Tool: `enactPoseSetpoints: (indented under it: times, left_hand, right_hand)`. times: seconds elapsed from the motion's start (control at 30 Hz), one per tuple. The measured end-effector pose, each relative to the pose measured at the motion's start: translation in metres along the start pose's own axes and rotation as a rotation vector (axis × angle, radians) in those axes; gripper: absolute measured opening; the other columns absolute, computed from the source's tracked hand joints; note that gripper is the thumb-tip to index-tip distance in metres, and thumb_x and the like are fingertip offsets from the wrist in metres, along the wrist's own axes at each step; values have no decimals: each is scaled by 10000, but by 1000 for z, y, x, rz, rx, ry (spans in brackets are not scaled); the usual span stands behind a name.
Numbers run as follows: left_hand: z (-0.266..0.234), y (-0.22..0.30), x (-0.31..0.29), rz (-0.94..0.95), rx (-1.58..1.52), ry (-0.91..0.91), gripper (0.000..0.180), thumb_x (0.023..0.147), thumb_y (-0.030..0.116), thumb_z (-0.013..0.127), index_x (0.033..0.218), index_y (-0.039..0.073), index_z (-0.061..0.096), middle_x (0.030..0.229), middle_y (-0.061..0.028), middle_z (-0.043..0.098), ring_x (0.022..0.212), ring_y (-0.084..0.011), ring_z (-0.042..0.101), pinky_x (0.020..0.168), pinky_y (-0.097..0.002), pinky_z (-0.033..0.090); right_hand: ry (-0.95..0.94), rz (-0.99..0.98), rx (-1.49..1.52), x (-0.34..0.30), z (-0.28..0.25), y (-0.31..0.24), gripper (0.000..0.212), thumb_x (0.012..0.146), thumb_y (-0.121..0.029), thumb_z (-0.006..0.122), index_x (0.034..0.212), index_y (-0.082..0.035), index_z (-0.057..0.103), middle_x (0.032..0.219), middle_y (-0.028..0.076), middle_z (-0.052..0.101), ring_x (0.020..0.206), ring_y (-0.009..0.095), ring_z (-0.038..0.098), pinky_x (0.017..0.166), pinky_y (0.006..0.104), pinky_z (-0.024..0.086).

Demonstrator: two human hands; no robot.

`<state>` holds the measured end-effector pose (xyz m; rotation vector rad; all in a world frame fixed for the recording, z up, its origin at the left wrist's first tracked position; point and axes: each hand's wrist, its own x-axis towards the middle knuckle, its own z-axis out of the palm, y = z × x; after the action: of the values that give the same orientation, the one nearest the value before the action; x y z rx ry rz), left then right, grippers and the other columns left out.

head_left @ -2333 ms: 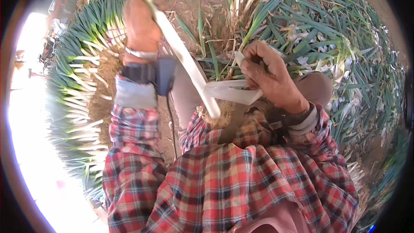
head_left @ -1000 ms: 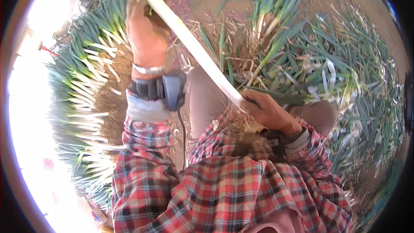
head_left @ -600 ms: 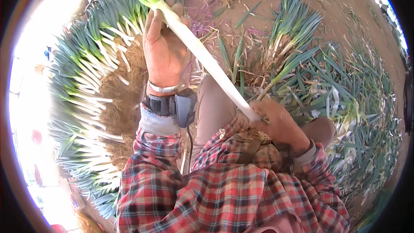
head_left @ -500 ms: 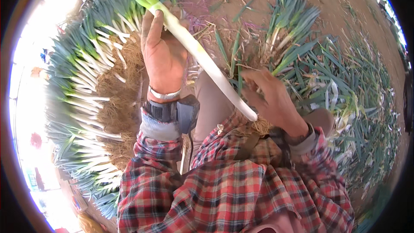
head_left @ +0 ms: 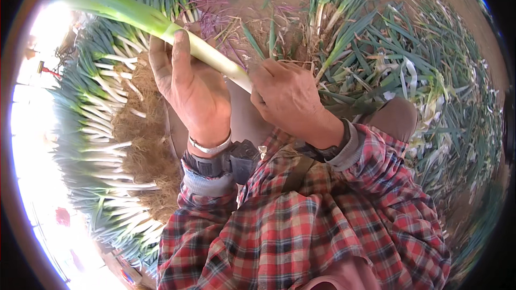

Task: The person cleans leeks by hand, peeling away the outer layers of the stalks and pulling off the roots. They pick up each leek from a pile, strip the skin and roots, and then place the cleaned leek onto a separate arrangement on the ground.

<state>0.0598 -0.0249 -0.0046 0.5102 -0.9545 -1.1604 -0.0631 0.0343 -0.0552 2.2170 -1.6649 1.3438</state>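
A long leek [head_left: 209, 52] slants across in front of me, its blurred green leaves toward the upper left and its white shaft toward the middle. My left hand [head_left: 196, 88], palm up, grips it between thumb and fingers where the green turns white. Farther down the shaft, my right hand [head_left: 290, 94] is closed on the leek with the knuckles up. That hand hides the root end. Both forearms come from checked sleeves, and a dark strapped device [head_left: 242, 161] sits at my left wrist.
Rows of leeks [head_left: 102, 115] with brown roots [head_left: 142, 139] curve along the left. A bunch of leeks [head_left: 336, 5] lies beyond my right hand. Trimmed leaves [head_left: 451, 113] are heaped on the right. Purple scraps [head_left: 220, 5] lie on the soil ahead. My knee [head_left: 395, 121] shows right.
My right hand has moved up and left from near the root end and closed on the white shaft. The leek has swung flatter, its leaves shifting left, and my left hand has shifted slightly left.
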Motion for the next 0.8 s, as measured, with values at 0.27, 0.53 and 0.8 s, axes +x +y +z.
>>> enactPoseSetpoints:
  times: [0.27,0.53,0.8]
  left_hand:
    - [16,-2,-8,-9,-88,-79,284,960,106,559,1239,78,516,1117,-57,606,984,-161,582,809,-319,500]
    - [40,-15,-19,-34,-65,-47,326,952,101,576,1263,60,489,1076,-70,606,973,-182,590,822,-354,499]
    - [51,-19,-27,-15,-90,-188,338,967,117,534,1293,54,474,1118,-86,582,997,-185,560,800,-351,488]
  right_hand:
    - [16,175,208,-14,-8,13,126,769,-59,637,877,-38,574,765,125,556,683,332,590,587,429,466]
    - [77,92,79,-17,-31,17,160,759,-57,642,905,-30,581,758,119,550,687,330,590,599,428,472]
    - [76,186,86,-25,-42,27,164,741,-47,626,889,-30,559,749,120,553,684,289,604,610,404,478]
